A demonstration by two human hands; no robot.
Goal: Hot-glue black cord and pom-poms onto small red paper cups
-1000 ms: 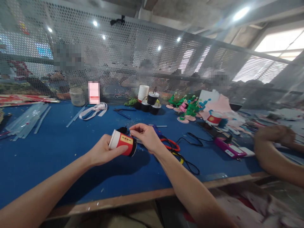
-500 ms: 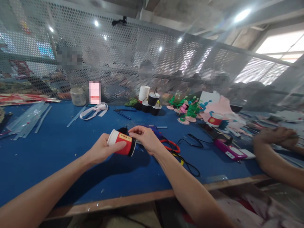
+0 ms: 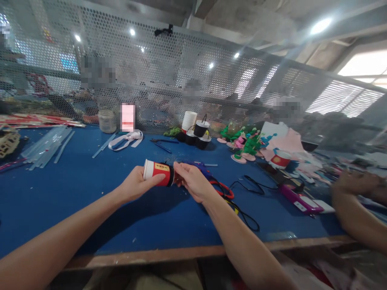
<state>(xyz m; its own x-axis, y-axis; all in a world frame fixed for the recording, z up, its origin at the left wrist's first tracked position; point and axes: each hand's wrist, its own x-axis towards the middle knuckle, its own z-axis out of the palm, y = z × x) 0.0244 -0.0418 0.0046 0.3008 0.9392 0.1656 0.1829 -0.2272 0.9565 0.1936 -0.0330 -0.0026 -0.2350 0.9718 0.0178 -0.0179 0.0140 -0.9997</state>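
Paper cup (image 3: 157, 172): red body, white rim, yellow band, black base, lying sideways. My left hand (image 3: 135, 186) fingers clamped round it; my right hand (image 3: 190, 182) fingertips pinched at its base.

Yellow band on the red paper cup (image 3: 158, 173) carries dark marks, too small to read.

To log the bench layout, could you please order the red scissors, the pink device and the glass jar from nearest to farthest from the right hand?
From the right hand:
1. Red scissors, just right of it.
2. Pink device, farther right.
3. Glass jar, far left by the mesh.
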